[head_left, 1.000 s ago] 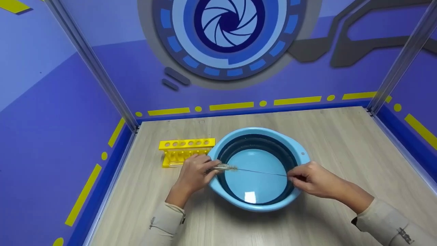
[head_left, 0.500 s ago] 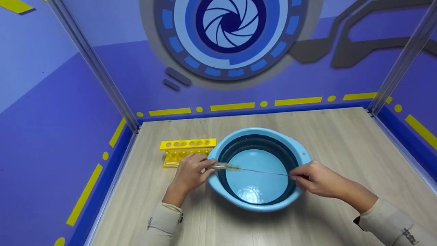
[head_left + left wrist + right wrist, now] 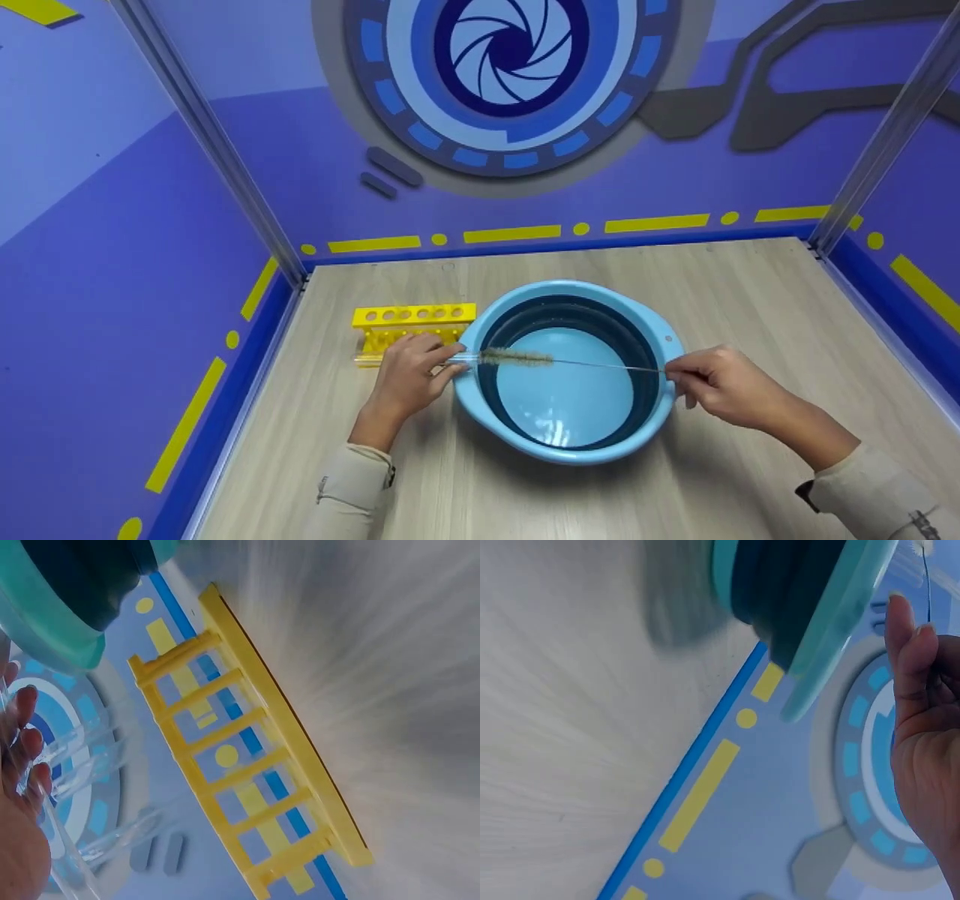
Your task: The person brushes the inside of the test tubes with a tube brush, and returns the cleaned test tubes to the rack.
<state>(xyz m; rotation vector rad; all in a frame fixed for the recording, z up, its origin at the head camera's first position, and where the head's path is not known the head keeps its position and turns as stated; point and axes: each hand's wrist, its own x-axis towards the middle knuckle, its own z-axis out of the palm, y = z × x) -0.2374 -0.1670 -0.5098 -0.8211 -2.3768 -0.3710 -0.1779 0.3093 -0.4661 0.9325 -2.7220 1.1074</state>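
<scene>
My left hand [image 3: 409,375] grips a clear test tube [image 3: 466,358] over the basin's left rim, its closed end sticking out to the left. A bottle brush with tan bristles [image 3: 517,358] and a thin wire stem lies level above the light blue basin [image 3: 570,456]. The bristles are mostly outside the tube's mouth; whether the tip is still inside, I cannot tell. At the basin's right rim my right hand [image 3: 739,386] pinches the wire's end between thumb and fingers, also visible in the right wrist view.
A yellow test tube rack [image 3: 414,315] stands left of the basin, behind my left hand. Several clear tubes [image 3: 90,772] stick up from it in the left wrist view. Blue printed walls [image 3: 525,202] enclose the wooden table [image 3: 750,300] at the back and sides.
My right hand has moved right, drawing the brush out of the tube so that far more bristle shows. The left hand has shifted slightly left with the tube.
</scene>
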